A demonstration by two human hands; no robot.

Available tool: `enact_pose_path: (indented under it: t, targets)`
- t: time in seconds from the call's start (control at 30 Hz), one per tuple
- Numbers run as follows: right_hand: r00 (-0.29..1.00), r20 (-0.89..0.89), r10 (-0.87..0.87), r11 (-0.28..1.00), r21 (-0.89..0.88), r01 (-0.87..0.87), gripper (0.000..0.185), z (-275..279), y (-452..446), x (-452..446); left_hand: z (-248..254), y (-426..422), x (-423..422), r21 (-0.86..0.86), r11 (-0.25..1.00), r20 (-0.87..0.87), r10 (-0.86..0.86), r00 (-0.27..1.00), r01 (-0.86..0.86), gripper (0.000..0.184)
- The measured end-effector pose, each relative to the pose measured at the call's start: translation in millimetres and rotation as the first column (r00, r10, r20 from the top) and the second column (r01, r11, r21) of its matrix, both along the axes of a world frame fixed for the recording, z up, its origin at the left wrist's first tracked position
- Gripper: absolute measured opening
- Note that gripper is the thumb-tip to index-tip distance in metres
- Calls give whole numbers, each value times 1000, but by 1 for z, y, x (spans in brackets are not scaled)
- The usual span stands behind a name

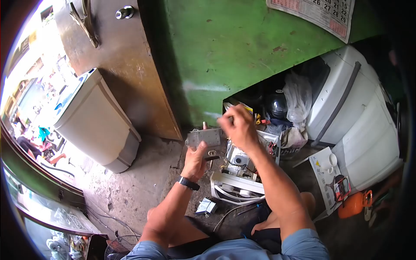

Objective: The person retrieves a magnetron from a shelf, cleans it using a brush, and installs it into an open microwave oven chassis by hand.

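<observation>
A flat grey rectangular part (pixel 204 138), perhaps a metal cover, is gripped by my left hand (pixel 195 164), thumb across its near edge. Up and to the right of it, my right hand (pixel 240 130) is raised with curled fingers, slightly blurred; whether it holds something small I cannot make out. Below both hands an opened white appliance (pixel 271 141) lies on the floor, its inner parts and wires (pixel 239 160) showing. A white panel with a hose (pixel 238 188) is at its near side.
A small silver box (pixel 206 206) rests on the floor near my legs. To the left stands a white washing machine (pixel 93 121); a large white appliance (pixel 355 117) leans at right. A white board (pixel 323 177) carries a cup (pixel 332 160). A fan guard (pixel 121 247) is at lower left.
</observation>
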State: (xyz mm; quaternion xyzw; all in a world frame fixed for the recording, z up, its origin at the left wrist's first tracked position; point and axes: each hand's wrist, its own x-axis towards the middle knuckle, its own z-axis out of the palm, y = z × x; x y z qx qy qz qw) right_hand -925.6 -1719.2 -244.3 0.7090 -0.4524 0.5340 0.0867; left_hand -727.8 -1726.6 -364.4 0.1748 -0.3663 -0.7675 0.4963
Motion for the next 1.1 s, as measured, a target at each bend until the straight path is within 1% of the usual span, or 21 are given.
enact_pose_path:
  t: [0.07, 0.1, 0.13, 0.2, 0.23, 0.27, 0.33, 0.4, 0.47, 0.5, 0.53, 0.57, 0.6, 0.67, 0.73, 0.8, 0.87, 0.97, 1.0, 1.07, 1.1]
  targets:
    - [971, 88, -224, 972, -48, 229, 20, 24, 9, -12, 9, -2, 0, 27, 997, 35, 66, 997, -67, 71]
    - [986, 128, -106, 994, -2, 108, 19, 33, 22, -6, 10, -2, 3, 145, 989, -46, 35, 998, -28, 67]
    - [911, 378, 167, 964, 129, -231, 18, 29, 31, 11, 9, -3, 5, 179, 984, -112, 9, 994, 12, 68]
    - [924, 170, 342, 924, 118, -364, 20, 8, 34, 24, 14, -4, 8, 290, 947, -290, -47, 956, 135, 70]
    - [910, 277, 310, 920, 152, -360, 21, -9, 21, 18, 9, -9, 14, 257, 933, -399, -135, 907, 252, 76]
    - [974, 204, 97, 988, 99, -120, 21, -31, -2, -1, 14, -6, 10, 287, 908, -518, -121, 847, 306, 79]
    - [873, 470, -129, 983, 174, 51, 21, -31, -8, -21, 12, -7, 13, 154, 921, -613, -196, 766, 359, 85]
    - [656, 732, 183, 916, 115, -384, 22, 9, 31, 11, 13, -11, 17, 167, 933, -618, -153, 771, 318, 86]
    - [727, 541, 422, 818, 118, -563, 22, -10, 32, 41, 9, -9, 21, 204, 933, -611, -116, 783, 298, 87]
    - [767, 553, 325, 801, 270, -534, 23, -19, 29, 41, 7, -11, 21, 151, 939, -609, -159, 777, 310, 88]
    - [828, 498, 259, 835, 315, -451, 22, -7, 22, 33, 6, -12, 21, 97, 941, -607, -202, 769, 323, 88]
    - [926, 332, 179, 935, 235, -265, 22, -4, 18, 32, 12, -11, 20, 109, 969, -449, -150, 881, 220, 86]
    - [984, 165, 67, 990, 110, -85, 22, 1, 12, 35, 2, -19, 21, 81, 946, -487, -237, 841, 314, 84]
    - [952, 246, 185, 983, -36, -181, 20, 29, 26, 53, 7, -8, 12, 145, 962, -441, -147, 885, 232, 83]
    - [893, 346, 288, 912, 186, -367, 22, 19, 27, 59, 10, 1, 4, 223, 958, -485, -49, 873, 178, 81]
    - [946, 306, 108, 953, 237, -186, 22, -32, -7, 40, -3, -5, 11, 132, 946, -530, -186, 827, 297, 79]
    - [997, 64, -53, 995, 90, 47, 19, -11, 15, 32, 2, -14, 8, 185, 949, -497, -134, 858, 255, 79]
    - [949, 281, -140, 985, -59, 163, 15, 11, 38, 39, 8, 0, 12, 196, 939, -581, -122, 805, 284, 74]
    - [926, 357, -120, 989, -37, 143, 16, 1, 38, 46, 19, 7, 10, 254, 943, -531, -48, 846, 213, 74]
    - [933, 360, 15, 989, 130, -66, 17, -38, 37, 69, 20, -1, 14, 298, 919, -722, 41, 691, 257, 76]
    - [882, 462, 92, 977, 130, -170, 17, -49, 38, 73, 18, -5, 17, 232, 958, -652, 23, 758, 170, 78]
